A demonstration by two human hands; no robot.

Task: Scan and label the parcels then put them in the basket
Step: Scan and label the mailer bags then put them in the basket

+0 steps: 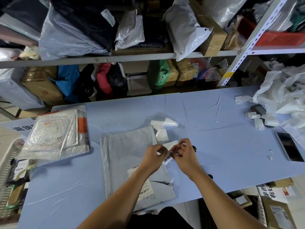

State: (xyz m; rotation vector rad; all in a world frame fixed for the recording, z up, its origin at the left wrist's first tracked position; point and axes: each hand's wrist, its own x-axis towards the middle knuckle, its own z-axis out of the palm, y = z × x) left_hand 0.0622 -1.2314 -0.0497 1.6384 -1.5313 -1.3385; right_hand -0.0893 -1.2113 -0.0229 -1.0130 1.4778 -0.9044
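Clearly the job is in its middle. At centre frame both hands work one printed label [168, 157]: the left hand [151, 160] pinches its near end with curled fingers, and the right hand [184, 154] pinches the other end between thumb and fingertips. It looks like it is being peeled or readied for sticking. The label hangs just above the upper right corner of the one grey parcel [125, 156], which lies flat on the blue table [214, 146] and already carries a shipping slip, but none of these printed strips that I can see.

At the lower left edge the single white basket [8, 156] already holds dark parcels, at least one [20, 169] bearing a similar label, so some are done. Left of centre, a stack of bubble mailers [56, 134] is probably waiting its turn. I count at least three, though the overlap hides the exact number.

About three white paper scraps [162, 129] lie just above the hands. One phone [289, 147] lies at the right edge.
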